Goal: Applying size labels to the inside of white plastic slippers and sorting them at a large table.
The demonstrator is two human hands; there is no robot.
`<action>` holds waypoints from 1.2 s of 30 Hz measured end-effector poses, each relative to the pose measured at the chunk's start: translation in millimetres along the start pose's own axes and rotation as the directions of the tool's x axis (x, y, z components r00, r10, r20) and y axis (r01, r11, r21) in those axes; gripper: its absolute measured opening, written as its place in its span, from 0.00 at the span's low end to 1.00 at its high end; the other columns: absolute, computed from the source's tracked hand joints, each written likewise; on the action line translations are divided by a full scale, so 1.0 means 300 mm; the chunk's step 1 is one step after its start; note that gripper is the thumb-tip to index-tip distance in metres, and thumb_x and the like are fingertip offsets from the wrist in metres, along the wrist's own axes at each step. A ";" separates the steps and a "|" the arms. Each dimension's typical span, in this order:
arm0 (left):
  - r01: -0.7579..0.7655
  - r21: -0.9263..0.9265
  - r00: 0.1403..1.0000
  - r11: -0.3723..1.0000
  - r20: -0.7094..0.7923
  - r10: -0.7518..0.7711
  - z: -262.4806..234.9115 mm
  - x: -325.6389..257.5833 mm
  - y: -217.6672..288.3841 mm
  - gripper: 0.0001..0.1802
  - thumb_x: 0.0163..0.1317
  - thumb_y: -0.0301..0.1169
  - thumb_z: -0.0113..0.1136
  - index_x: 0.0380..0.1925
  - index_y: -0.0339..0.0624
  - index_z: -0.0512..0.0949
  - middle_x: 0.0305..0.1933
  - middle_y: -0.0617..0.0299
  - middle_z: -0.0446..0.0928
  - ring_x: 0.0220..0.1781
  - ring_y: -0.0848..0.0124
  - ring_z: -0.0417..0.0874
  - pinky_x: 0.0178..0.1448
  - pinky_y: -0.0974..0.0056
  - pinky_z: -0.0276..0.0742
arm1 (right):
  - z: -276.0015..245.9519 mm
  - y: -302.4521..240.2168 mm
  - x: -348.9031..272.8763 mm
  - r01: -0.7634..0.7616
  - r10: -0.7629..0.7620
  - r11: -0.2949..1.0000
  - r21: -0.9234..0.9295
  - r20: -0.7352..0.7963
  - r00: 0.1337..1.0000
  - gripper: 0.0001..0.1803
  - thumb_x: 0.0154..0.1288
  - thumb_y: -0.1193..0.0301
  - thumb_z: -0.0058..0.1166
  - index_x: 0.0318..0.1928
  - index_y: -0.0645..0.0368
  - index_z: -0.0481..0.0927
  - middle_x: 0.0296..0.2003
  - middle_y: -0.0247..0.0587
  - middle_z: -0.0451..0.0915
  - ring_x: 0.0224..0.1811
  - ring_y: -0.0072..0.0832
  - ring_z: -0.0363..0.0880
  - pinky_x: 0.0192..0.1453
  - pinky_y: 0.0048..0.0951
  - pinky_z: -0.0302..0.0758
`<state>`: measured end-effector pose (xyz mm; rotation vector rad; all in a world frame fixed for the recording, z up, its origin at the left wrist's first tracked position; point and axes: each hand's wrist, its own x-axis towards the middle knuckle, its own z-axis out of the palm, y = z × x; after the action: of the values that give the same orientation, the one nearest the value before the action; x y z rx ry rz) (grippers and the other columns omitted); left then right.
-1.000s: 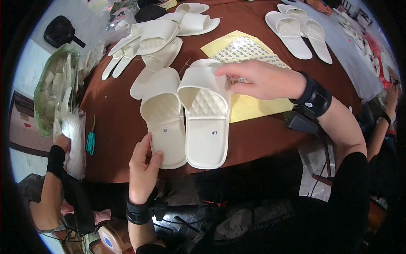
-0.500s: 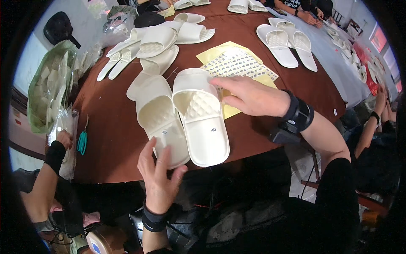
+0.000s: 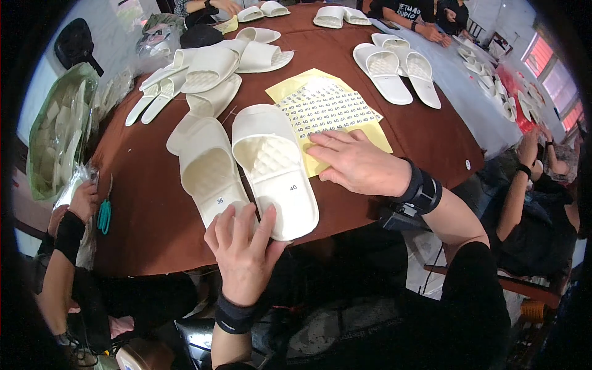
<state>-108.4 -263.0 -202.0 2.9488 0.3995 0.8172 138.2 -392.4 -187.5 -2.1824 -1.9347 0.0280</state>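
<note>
Resting fingers-spread over the heels of the left slipper (image 3: 216, 182) and right slipper (image 3: 275, 176), at the near edge of the table (image 3: 148, 216), the left hand (image 3: 242, 262) probably steadies both. Toes face the far edge. The right hand (image 3: 362, 163), loosely open, lies on the label sheet (image 3: 327, 114), presumably keeping it within reach.

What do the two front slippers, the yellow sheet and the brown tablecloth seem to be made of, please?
Front slippers: perhaps faux leather over foam, satin; smooth surface, puffy quilting inside.
Yellow sheet: probably matte paper, thin with crisp edges.
Brown tablecloth: likely matte fabric, its surface dull and unreflective.
</note>
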 end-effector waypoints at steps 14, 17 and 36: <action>0.026 0.040 0.998 0.999 -0.062 -0.023 0.027 0.005 0.016 0.32 0.50 0.58 0.65 0.50 0.49 0.81 0.55 0.61 0.76 0.60 0.54 0.70 0.64 0.48 0.60 | -0.037 -0.113 0.017 0.165 0.070 0.842 0.514 -0.407 0.911 0.13 0.62 0.78 0.50 0.48 0.63 0.76 0.43 0.50 0.80 0.47 0.47 0.79 0.53 0.41 0.74; 0.015 0.037 0.996 0.999 -0.087 -0.011 0.043 0.012 0.018 0.32 0.51 0.59 0.64 0.49 0.50 0.81 0.56 0.62 0.76 0.60 0.54 0.70 0.64 0.48 0.60 | -0.010 -0.150 0.039 0.164 0.098 0.764 0.624 -0.364 0.926 0.13 0.60 0.81 0.49 0.47 0.65 0.75 0.40 0.51 0.79 0.44 0.45 0.79 0.49 0.40 0.76; 0.054 0.014 0.985 0.998 -0.163 -0.051 0.067 -0.008 0.028 0.30 0.53 0.56 0.65 0.51 0.52 0.81 0.52 0.62 0.77 0.56 0.60 0.73 0.65 0.47 0.59 | 0.081 -0.143 0.089 0.209 -0.014 0.870 0.446 -0.402 0.916 0.15 0.56 0.84 0.47 0.44 0.60 0.75 0.35 0.44 0.75 0.41 0.40 0.74 0.48 0.37 0.72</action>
<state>-98.1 -271.3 -219.2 2.8833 0.4941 1.0568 95.9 -357.8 -199.9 -1.6020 -1.6117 0.0490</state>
